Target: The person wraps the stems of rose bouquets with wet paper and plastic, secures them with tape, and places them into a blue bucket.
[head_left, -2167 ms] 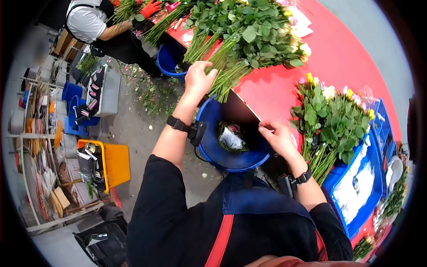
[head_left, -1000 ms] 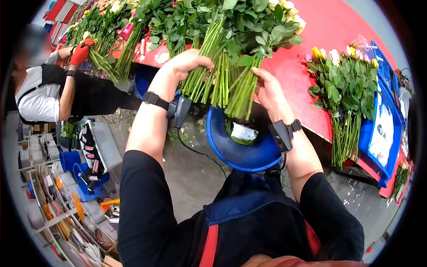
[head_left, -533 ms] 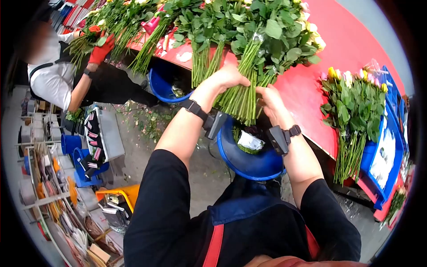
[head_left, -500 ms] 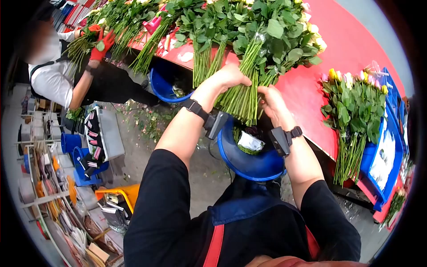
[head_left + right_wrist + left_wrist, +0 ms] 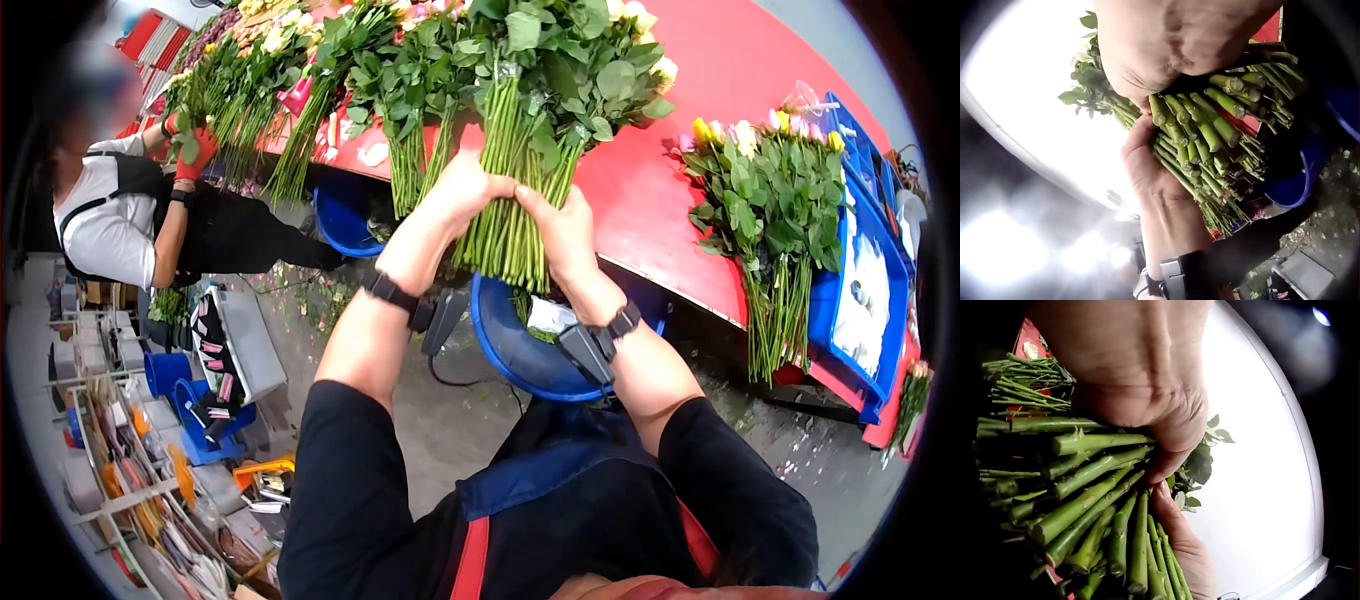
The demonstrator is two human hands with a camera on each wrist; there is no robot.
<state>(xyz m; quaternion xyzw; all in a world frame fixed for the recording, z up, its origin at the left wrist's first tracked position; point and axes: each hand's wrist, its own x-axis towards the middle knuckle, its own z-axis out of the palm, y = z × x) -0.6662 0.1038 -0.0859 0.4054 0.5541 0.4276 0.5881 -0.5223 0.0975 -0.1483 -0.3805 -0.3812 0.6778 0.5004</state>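
Observation:
Both hands grip one thick bunch of roses (image 5: 515, 110) around its green stems. My left hand (image 5: 462, 195) wraps the left side and my right hand (image 5: 566, 232) the right side, with the thumbs meeting in front. Below the hands, the cut stem ends (image 5: 1210, 128) fan out, and in the left wrist view the stems (image 5: 1094, 519) run between the left hand (image 5: 1141, 369) and the right hand's thumb. The leafy tops and pale blooms lie away over the red table (image 5: 650, 220). The fingers behind the stems are hidden.
Under the stems stands a blue bucket (image 5: 500, 345) with clippings and a white packet inside. More rose bunches (image 5: 410, 165) line the table leftward. At right are another bunch (image 5: 775, 220) and a blue crate (image 5: 868, 400). A person (image 5: 115, 220) in red gloves works at left.
The right hand has come from the table edge to the stems, and the left has closed in too. Spread stems are now gathered together between both hands. The head view has shifted.

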